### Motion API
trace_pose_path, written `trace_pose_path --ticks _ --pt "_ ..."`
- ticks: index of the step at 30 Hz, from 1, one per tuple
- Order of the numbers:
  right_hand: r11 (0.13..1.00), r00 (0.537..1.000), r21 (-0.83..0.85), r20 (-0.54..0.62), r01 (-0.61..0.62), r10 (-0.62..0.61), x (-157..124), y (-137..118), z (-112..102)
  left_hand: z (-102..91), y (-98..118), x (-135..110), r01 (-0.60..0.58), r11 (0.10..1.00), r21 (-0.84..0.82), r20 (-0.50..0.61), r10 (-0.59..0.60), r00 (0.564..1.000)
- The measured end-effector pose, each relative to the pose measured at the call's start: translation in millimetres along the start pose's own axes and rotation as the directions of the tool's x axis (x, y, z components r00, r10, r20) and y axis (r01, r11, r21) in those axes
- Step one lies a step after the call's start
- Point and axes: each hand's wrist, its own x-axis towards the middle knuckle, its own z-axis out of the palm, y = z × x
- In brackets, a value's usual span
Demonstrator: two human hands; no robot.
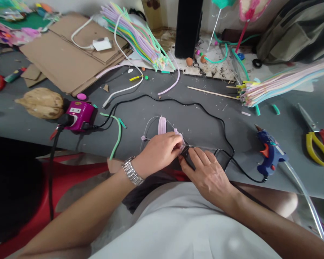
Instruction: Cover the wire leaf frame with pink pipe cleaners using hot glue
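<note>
- Left hand (164, 151), the one with the watch (133, 171): thumb and forefinger pinched together on an end of the lilac piece (162, 126), right at the middle of the table's (202, 122) front edge.
- Rest of that piece sits just past the left knuckles, farther in from the edge. One flat lilac bit pokes up behind the hand, another runs right down to the fingertips.
- Thin wire loop (149, 124) curves out on the left of it.
- Right hand (209, 171): fingers bent and close together, tips just beside the left ones. Can't tell if they're gripping anything, the contact spot's hidden.
- Glue gun (270, 151) is near the front edge, right of the hands, with scissors (317, 144) farther toward the right end.
- Green stem (120, 133) lies left of the loop, reaching the front edge.
</note>
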Motion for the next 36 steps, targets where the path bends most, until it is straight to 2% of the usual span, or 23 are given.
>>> trace_pose_path --ticks 12,23,30,33,36 --pt "1.000 0.999 -0.020 0.033 -0.016 0.016 6.2 -3.8 -4.5 -3.1 0.7 3.7 0.008 1.000 -0.016 0.039 -0.007 0.999" --pt "0.976 0.985 0.138 0.047 -0.168 0.163 8.9 -10.0 -5.7 -4.5 0.1 3.7 0.018 0.999 -0.051 0.048 -0.015 0.999" --pt "0.957 0.972 0.169 0.056 -0.234 0.228 12.2 -15.4 -3.2 -3.4 -0.8 4.2 0.005 0.999 -0.053 0.040 -0.003 0.999" --pt "0.958 0.972 0.169 0.038 -0.233 0.230 12.2 -14.0 -1.9 -1.0 -0.5 1.6 -0.007 0.999 -0.041 0.016 0.007 1.000" --pt "0.953 0.979 0.237 -0.038 -0.187 0.201 7.5 -5.0 -1.4 1.2 1.1 -2.9 -0.017 1.000 -0.021 -0.037 0.016 0.999"
